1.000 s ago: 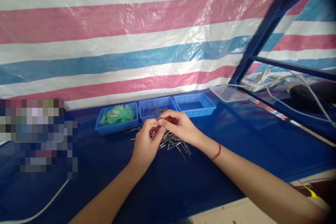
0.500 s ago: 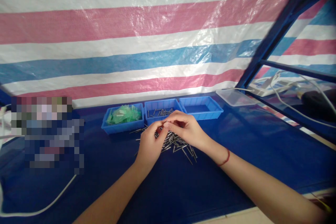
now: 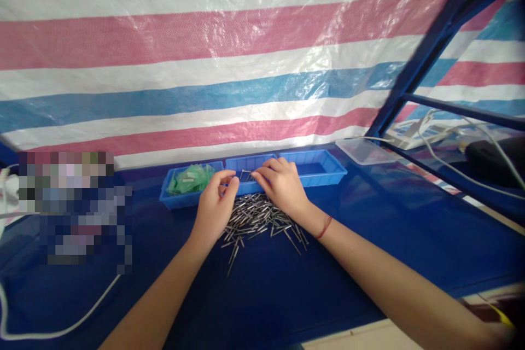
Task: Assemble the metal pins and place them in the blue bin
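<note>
My right hand (image 3: 284,188) reaches over the near edge of the middle blue tray (image 3: 262,161). Its fingers are bent together, and a thin rivet (image 3: 246,173) shows at their tips; other metal pieces lie in that tray, partly hidden by the hand. My left hand (image 3: 214,205) hovers by the left side of a loose pile of metal rivets (image 3: 256,216), in front of the trays. Its thumb and curled fingers have a gap between them, and nothing shows in it. The rivets are slim pins with thicker ends, lying in all directions on the blue table.
A left blue tray (image 3: 164,197) holds green plastic pieces (image 3: 192,179). To the right stand another blue tray (image 3: 328,178) and a flat clear plastic lid (image 3: 363,152). A white cable (image 3: 61,333) curves across the table's left side. Striped sheeting (image 3: 205,82) hangs behind.
My hands have parted from above the pile. The right one moved up to the middle tray, the left one moved to the left, uncovering more of the rivets.
</note>
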Available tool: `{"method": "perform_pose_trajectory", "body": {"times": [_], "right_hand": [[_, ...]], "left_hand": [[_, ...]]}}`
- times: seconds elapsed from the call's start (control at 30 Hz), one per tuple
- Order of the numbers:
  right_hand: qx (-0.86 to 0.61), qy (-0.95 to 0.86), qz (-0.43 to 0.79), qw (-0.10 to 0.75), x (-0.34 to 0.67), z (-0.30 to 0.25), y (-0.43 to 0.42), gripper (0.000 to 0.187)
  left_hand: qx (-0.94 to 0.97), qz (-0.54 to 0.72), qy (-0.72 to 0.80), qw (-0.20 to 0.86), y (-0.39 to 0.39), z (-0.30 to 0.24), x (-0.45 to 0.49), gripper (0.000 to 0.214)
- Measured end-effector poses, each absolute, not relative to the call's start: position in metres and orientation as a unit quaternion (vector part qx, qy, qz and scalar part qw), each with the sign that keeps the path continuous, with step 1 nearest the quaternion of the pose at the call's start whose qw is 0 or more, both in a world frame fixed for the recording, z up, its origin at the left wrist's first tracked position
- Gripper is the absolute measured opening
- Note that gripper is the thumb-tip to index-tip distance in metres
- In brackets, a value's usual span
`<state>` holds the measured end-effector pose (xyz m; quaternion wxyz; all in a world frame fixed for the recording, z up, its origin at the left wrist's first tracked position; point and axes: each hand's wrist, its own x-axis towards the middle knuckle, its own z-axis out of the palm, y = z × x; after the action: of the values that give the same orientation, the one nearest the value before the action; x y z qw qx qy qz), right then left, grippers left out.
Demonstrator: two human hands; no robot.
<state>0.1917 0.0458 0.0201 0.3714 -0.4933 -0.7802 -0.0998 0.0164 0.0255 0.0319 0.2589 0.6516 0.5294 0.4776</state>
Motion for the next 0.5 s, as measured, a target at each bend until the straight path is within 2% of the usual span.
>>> {"method": "perform_pose_trajectory", "body": {"times": [0.17,0.37,0.5], "right_hand": [[-0.51,-0.759,-0.105,0.391,0.203,0.019,0.044,0.034],[-0.471,-0.766,-0.056,0.434,0.213,0.017,0.037,0.025],[-0.452,-0.768,-0.013,0.454,0.216,0.016,0.036,0.023]], "left_hand": [[0.758,0.388,0.483,0.205,0.02,0.03,0.018,0.016],[0.896,0.24,0.364,0.085,0.004,0.025,0.028,0.011],[0.918,0.19,0.347,0.04,-0.003,0.019,0.037,0.019]]}}
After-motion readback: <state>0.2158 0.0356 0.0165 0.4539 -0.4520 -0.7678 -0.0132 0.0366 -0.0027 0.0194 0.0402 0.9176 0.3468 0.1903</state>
